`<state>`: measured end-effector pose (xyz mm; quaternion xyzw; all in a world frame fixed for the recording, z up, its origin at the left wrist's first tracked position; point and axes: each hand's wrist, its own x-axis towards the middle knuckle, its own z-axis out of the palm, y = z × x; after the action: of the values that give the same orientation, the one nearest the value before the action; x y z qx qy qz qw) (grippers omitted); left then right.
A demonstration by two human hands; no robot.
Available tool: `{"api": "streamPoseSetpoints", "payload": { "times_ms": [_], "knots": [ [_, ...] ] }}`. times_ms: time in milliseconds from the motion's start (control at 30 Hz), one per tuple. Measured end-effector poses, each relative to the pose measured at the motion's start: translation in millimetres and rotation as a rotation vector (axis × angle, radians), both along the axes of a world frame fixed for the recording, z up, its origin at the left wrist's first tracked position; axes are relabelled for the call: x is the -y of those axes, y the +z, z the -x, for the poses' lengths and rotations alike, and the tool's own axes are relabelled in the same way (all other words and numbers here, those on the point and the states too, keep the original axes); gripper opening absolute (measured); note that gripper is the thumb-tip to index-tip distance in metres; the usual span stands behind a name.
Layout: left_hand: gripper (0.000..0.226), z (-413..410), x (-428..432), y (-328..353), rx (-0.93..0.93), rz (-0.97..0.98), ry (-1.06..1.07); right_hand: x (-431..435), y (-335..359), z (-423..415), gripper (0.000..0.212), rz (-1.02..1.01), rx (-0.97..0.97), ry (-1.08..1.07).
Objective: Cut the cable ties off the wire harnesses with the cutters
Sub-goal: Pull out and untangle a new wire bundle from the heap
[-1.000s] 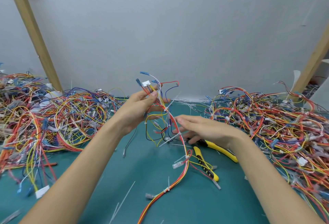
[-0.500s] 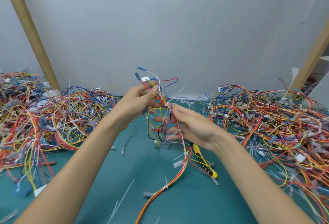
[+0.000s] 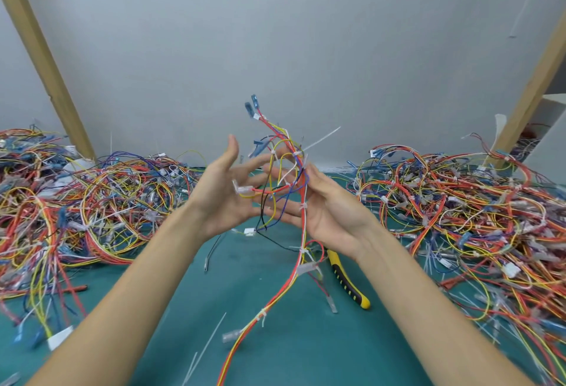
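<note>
Head view, one item: red, yellow and blue wire harness with white cable ties (image 3: 301, 189), transferred from left-hand pinch a second earlier to right hand (image 3: 329, 211), fingers loosely curled about it. Left hand (image 3: 225, 192) now spread, releasing. Yellow-and-black cutters (image 3: 349, 284) lay untouched on green mat (image 3: 306, 349), near-right; cutting pending. Harness heaps (image 3: 459, 201) both sides; grey wall (image 3: 291, 33) beyond.

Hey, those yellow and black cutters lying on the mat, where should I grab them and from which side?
Take the cutters by the yellow and black handles, probably with your right hand coming down from above. The handle end points toward you and lies bare on the green mat; the head end is hidden under that hand and the wire harness.
</note>
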<state>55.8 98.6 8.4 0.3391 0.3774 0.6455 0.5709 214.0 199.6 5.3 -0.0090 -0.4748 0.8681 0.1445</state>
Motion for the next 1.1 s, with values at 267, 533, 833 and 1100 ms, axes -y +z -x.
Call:
{"api": "streamPoseSetpoints", "payload": {
  "times_ms": [267,533,833,1100],
  "knots": [
    [0.072,-22,1,-29,0.168,0.063,-0.419,-22,-3,-7,0.043,-0.011,0.029,-0.220],
    [0.065,-34,2,-44,-0.128,0.138,-0.691,-36,-10,-9,0.041,-0.132,0.058,-0.322],
    [0.081,-37,0,-39,-0.114,0.161,-0.634,-54,-7,-11,0.032,-0.208,0.023,-0.397],
    [0.081,-40,-2,-39,-0.057,0.211,-0.571,-60,-7,-12,0.038,-0.302,0.061,-0.457]
  ]
}}
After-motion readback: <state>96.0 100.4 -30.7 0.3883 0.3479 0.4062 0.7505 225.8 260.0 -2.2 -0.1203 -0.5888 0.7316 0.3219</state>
